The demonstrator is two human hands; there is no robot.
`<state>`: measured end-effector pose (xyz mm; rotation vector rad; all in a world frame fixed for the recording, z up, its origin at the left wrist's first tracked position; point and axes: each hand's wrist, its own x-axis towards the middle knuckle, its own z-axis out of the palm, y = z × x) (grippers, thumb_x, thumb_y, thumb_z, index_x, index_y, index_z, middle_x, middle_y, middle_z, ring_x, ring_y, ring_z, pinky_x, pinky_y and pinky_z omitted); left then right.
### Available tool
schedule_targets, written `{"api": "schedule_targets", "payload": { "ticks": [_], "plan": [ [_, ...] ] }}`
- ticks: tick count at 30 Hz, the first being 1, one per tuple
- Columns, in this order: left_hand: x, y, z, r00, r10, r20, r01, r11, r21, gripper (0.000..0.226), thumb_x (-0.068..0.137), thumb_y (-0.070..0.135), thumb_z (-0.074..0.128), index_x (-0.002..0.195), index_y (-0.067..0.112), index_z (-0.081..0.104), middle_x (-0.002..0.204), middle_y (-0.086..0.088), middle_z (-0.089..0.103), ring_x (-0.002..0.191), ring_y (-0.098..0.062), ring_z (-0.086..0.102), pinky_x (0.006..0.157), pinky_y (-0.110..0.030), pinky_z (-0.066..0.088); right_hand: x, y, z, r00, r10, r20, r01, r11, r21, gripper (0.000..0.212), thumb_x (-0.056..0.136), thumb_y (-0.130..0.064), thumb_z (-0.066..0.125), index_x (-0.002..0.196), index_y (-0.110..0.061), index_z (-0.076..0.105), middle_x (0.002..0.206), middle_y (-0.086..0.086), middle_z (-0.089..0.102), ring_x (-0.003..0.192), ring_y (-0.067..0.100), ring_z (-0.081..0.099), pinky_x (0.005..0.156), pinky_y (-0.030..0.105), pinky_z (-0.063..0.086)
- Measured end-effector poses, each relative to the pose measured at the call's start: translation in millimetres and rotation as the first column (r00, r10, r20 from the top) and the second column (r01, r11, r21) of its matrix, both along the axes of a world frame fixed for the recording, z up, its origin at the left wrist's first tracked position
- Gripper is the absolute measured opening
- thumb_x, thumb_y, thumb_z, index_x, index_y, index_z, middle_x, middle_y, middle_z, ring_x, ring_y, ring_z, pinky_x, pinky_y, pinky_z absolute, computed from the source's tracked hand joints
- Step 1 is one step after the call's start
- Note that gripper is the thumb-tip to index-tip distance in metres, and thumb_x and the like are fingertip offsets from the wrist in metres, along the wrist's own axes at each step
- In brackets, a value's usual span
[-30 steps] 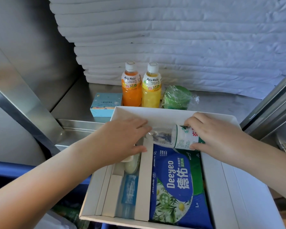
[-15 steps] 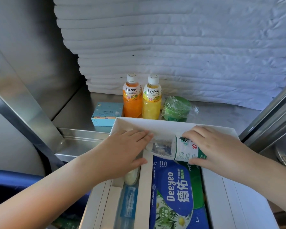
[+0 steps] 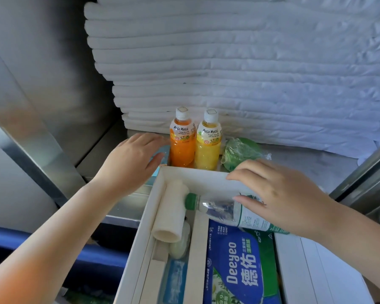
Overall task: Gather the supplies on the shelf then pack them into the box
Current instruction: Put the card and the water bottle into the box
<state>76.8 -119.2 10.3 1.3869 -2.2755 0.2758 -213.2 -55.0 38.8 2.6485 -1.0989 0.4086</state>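
Box [image 3: 191, 178], white card, open-topped, head view: butted against the near edge of the metal shelf [image 3: 305, 165], split lengthwise by a white divider [image 3: 198, 249] into a narrow left compartment and a wider right one. Left compartment: cream roll [image 3: 171, 213] lying lengthwise at the far end, a pale rounded item [image 3: 181, 244] partly under it, a blue-labelled packet [image 3: 173, 279] nearer the camera. Right compartment: blue Deeyeo pack [image 3: 235, 266] lying flat across most of the floor.

Water bottle [image 3: 219, 208], clear, green-capped: on its side over the far end of the blue pack, crossing above the divider, cap pointing left and just beside the cream roll; contact between cap and roll not discernible. Right hand [image 3: 287, 194]: fingers curled over the bottle's labelled body, thumb laid on its near side, gripping it.

Left hand [image 3: 132, 159]: palm down beyond the box's far left corner, fingers straight and close together, laid over a teal carton [image 3: 157, 171] on the shelf; nearly all of the carton hidden, so grip or mere touch not discernible.

On the shelf, just behind the box's far wall: orange drink bottle [image 3: 182, 148] and yellow drink bottle [image 3: 208, 152], upright, side by side, touching; green plastic-wrapped item [image 3: 239, 152] just right of them. Behind all: tall stack of folded white sheets [image 3: 250, 73].
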Motion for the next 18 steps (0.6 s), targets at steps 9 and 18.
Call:
{"api": "schedule_targets", "payload": {
  "ticks": [9, 18],
  "plan": [
    [29.5, -50.1, -48.5, 0.970, 0.052, 0.236, -0.120, 0.951, 0.284, 0.066, 0.089, 0.045, 0.050, 0.144, 0.013, 0.034, 0.147, -0.007, 0.036, 0.130, -0.025, 0.038, 0.106, -0.037, 0.031, 7.5, -20.9, -8.1, 0.994, 0.097, -0.058, -0.101, 0.993, -0.056, 0.030, 0.082, -0.033, 0.061, 0.105, -0.014, 0.064, 0.097, 0.000, 0.061, 0.082, 0.018, 0.060, 0.058, 0.031, 0.054],
    [33.9, -62.4, -52.4, 0.962, -0.002, 0.275, -0.085, 0.948, 0.306, 0.083, 0.081, 0.045, 0.065, 0.147, 0.016, 0.024, 0.147, -0.008, 0.032, 0.130, -0.027, 0.035, 0.107, -0.039, 0.030, 3.0, -24.3, -16.9, 0.991, 0.124, -0.052, -0.126, 0.991, -0.050, 0.027, 0.081, -0.024, 0.068, 0.105, -0.014, 0.062, 0.099, -0.001, 0.058, 0.083, 0.017, 0.058, 0.059, 0.029, 0.052]
  ]
}}
